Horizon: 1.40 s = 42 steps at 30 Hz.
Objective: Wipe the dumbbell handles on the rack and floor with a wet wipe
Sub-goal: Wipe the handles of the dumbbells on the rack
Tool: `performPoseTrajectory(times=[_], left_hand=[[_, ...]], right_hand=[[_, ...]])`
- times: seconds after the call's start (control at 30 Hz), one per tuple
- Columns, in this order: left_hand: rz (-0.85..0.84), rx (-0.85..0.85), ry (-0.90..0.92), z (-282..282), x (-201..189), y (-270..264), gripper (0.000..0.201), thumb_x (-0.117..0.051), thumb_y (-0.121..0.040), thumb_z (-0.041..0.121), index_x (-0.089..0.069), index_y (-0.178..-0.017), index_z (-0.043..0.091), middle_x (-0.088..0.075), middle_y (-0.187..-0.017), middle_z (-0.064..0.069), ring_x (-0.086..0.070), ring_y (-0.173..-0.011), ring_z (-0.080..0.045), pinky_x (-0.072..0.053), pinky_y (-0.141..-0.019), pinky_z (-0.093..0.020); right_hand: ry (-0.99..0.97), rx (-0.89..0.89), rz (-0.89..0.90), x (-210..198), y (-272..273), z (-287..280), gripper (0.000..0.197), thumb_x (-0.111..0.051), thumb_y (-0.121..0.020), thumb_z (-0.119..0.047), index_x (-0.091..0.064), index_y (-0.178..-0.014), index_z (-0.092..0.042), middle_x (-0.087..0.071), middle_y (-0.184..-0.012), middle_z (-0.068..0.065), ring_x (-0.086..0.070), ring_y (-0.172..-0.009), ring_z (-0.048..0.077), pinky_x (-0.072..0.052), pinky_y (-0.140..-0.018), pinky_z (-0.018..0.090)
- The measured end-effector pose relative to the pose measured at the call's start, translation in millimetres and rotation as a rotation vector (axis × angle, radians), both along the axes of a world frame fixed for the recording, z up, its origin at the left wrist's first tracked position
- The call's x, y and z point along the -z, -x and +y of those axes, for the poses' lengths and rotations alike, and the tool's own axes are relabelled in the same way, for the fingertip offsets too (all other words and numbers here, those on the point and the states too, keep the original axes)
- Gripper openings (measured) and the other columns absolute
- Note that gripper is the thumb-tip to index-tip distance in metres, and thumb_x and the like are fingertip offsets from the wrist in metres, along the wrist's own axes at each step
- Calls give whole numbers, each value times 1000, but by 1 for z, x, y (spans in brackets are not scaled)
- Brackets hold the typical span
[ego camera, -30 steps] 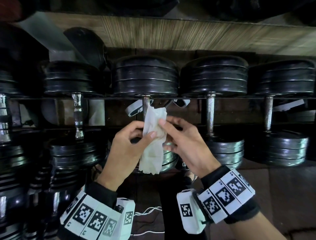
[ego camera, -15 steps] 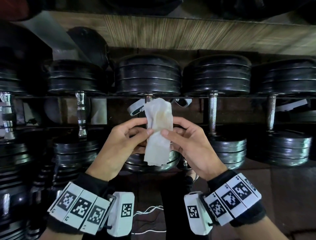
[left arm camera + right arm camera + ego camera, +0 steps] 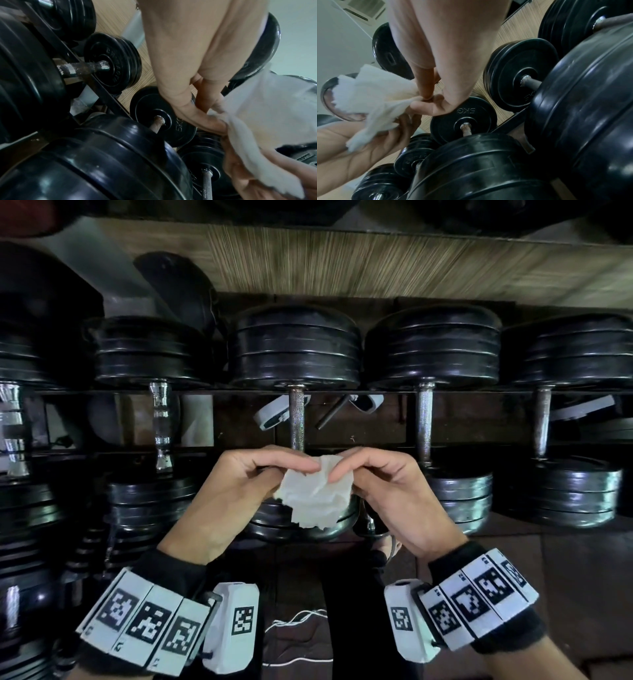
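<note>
Wet wipe [image 3: 317,496] white, crumpled, folded into a rough wad with a ragged lower edge; faint yellowish staining visible in left wrist view [image 3: 257,121]. Held at centre of head view, in front of the near plates of the middle dumbbell, just below the lower end of its handle [image 3: 296,419]. Left hand [image 3: 236,491] grip: thumb and fingers pinching the wipe's left edge. Right hand [image 3: 394,491] grip: thumb and forefinger pinching the right edge; same pinch seen in right wrist view [image 3: 426,94]. Handle straight, dull metal, speckled, bare above the hands at 12 o'clock. Rack [image 3: 219,392] rail crossing behind, carrying black-plated dumbbells side by side. Chrome contoured handle [image 3: 161,426] at 10 o'clock; two more straight handles at 2 o'clock. Plate marked 5KG [image 3: 464,121] beyond the fingers. Hands and wipe covering the lower end of the middle handle.
</note>
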<state>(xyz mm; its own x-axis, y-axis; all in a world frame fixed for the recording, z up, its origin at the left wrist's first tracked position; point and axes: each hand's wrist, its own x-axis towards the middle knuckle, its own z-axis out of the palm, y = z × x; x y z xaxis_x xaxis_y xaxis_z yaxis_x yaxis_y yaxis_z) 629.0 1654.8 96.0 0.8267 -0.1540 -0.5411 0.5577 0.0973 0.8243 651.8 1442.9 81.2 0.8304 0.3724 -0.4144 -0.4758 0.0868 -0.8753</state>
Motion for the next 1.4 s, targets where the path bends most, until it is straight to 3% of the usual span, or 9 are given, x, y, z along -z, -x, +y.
performPoseTrajectory(times=[0.27,0.4,0.6,0.7,0.83,0.9,1.03,1.2,1.4], left_hand=[[-5,-72,207,-5,-8,4,42,-32,-100,0,-74,-99,-5,-72,-114,-14,-67,-109,-20,-52,-85,-21],[-67,-65,-56,-17,-9,7,26,-63,-91,31,-73,-95,8,-74,-96,2,-66,-90,-5,-48,-83,-17],[-88,-142,-138,-26,-2,11,19,-74,-84,21,-68,-102,17,-71,-105,1,-70,-94,-13,-55,-79,-23],[-111,-155,-293,-28,-4,11,10,-69,-91,28,-71,-97,20,-72,-96,5,-68,-85,-5,-49,-73,-15],[-27,-157,-267,-29,-1,10,29,-57,-97,44,-75,-96,20,-75,-94,3,-71,-93,-14,-56,-88,-42],[35,-141,-200,-30,-1,9,30,-61,-94,44,-76,-96,18,-75,-96,-3,-71,-97,-24,-54,-95,-49],[155,-201,-8,-31,-2,5,28,-66,-90,32,-75,-99,7,-75,-100,-10,-70,-96,-21,-58,-91,-35],[285,-267,215,-28,0,0,34,-66,-86,27,-69,-108,0,-74,-105,-10,-68,-90,-17,-58,-83,-32],[309,-306,209,-26,0,-6,18,-57,-98,18,-66,-103,4,-73,-105,-12,-67,-94,-23,-60,-79,-37]], right_hand=[[30,-22,13,-5,0,-6,43,-38,-85,14,-77,-98,-1,-68,-121,12,-60,-121,33,-42,-110,58],[7,-28,53,-10,0,-4,34,-45,-90,-5,-74,-107,1,-66,-124,11,-62,-119,30,-48,-102,49],[127,63,-14,-7,4,4,17,-65,-94,-2,-75,-107,-7,-73,-111,11,-66,-105,35,-57,-87,44],[119,82,-69,-4,5,4,23,-65,-93,3,-76,-109,-10,-70,-110,14,-57,-103,46,-53,-92,55],[126,68,-125,-5,5,5,28,-65,-92,6,-76,-109,-13,-68,-109,2,-54,-100,41,-50,-91,47],[128,46,-142,-6,5,4,30,-65,-91,8,-76,-110,-13,-67,-111,5,-53,-99,40,-49,-88,44],[140,12,-174,-8,4,1,35,-64,-91,8,-76,-111,-18,-64,-113,14,-52,-103,47,-48,-88,59],[118,9,-162,-10,1,-4,38,-62,-91,11,-76,-111,-19,-63,-113,12,-53,-107,43,-49,-91,43],[107,7,-135,-10,0,-5,41,-61,-91,12,-75,-111,-20,-63,-115,12,-53,-109,42,-51,-87,33]])
